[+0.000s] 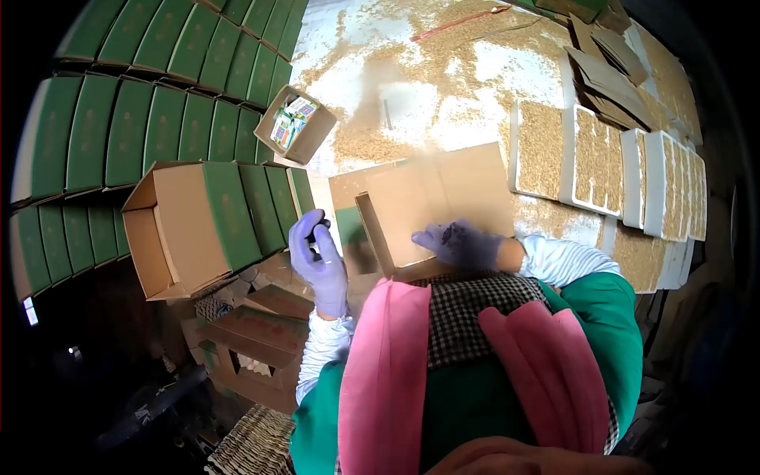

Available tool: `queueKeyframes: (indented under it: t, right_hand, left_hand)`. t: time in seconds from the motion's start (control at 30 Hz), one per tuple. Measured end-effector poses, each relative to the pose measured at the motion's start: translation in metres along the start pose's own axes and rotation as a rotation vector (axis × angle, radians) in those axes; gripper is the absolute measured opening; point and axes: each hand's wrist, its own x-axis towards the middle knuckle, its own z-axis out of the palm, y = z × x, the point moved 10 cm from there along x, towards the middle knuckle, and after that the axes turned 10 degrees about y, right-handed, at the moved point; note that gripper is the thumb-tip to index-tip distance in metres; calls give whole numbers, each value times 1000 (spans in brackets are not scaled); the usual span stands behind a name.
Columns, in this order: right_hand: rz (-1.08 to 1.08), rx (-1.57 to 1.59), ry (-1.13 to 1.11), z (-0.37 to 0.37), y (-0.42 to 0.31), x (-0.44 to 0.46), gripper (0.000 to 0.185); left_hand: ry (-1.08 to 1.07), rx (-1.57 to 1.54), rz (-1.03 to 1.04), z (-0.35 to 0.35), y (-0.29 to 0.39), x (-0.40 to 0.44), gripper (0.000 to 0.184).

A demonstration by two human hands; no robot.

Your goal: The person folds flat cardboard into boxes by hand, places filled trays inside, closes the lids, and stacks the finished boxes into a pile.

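Open carton of printed packets beyond gloved left hand, that hand raised, fingers bent, grip unclear, right hand over brown cardboard box, hold unclear

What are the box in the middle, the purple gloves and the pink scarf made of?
Box: cardboard, plain and matte; its stiff brown panels fold into flaps.
Purple gloves: maybe thin rubber or stretchy knit, rather dull; they fit closely, but I can't tell which.
Pink scarf: soft fabric, perhaps fleece or wool, without shine; it drapes in thick folds.
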Motion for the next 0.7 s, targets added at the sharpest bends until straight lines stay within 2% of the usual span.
queueKeyframes:
  t: [0.03, 0.07, 0.1, 0.13, 0.17, 0.2, 0.23, 0.3, 0.33, 0.37, 0.43, 0.5, 0.53, 0.57, 0.6, 0.63, 0.67, 0.7]
  right_hand:
    - [-20, 43, -87, 21, -13, 0, 33]
    - [35, 182, -162, 34, -11, -1, 36]
    - [88, 325, -237, 29, -16, 5, 38]
    - [128, 297, -285, 30, -14, 7, 39]
    - [167, 269, -333, 30, -9, 9, 41]
    - [204, 242, -383, 30, -5, 8, 42]
    - [180, 178, -326, 19, -3, 7, 44]
    - [129, 59, -219, -9, 2, -8, 49]
    - [276, 65, -84, -47, 15, -13, 56]
    - [416, 72, 50, -91, 26, -21, 63]
    - [829, 95, 425, -168, 65, -61, 67]
    - [752, 156, 232, -137, 75, -55, 73]
    - [714, 188, 130, -115, 77, -53, 76]
    - [666, 230, -69, -81, 67, -40, 83]
    - [559, 73, -127, -55, 75, -35, 83]
    - [450, -81, -175, -34, 79, -28, 83]
    - [540, 60, -179, -47, 83, -26, 85]
    - [582, 63, -118, -65, 86, -29, 90]
  left_hand:
    - [-58, 91, 156, 5, 20, 4, 17]
    - [-319, 115, 220, 33, 37, -5, 21]
    - [-549, 188, 234, 59, 26, -26, 21]
    - [-760, 307, 376, 83, 14, -55, 27]
    - [-1011, 521, 426, 105, -23, -88, 32]
    - [-1064, 712, 542, 122, -62, -114, 33]
    - [-1108, 905, 655, 134, -90, -132, 33]
    - [-1105, 632, 666, 128, -55, -125, 37]
    - [-1093, 498, 668, 121, -38, -116, 40]
    - [-916, 420, 623, 104, -26, -93, 44]
    - [-561, 270, 534, 52, -15, -53, 56]
    - [-546, -71, -275, 34, -116, -67, 84]
    - [-812, -78, -607, 60, -187, -109, 98]
    - [-830, -75, -604, 77, -181, -114, 97]
    - [-848, -73, -601, 93, -174, -120, 96]
    - [-820, -259, -633, 113, -152, -117, 86]
    - [-723, -231, -583, 126, -158, -118, 75]
    - [-579, -261, -607, 115, -128, -109, 76]
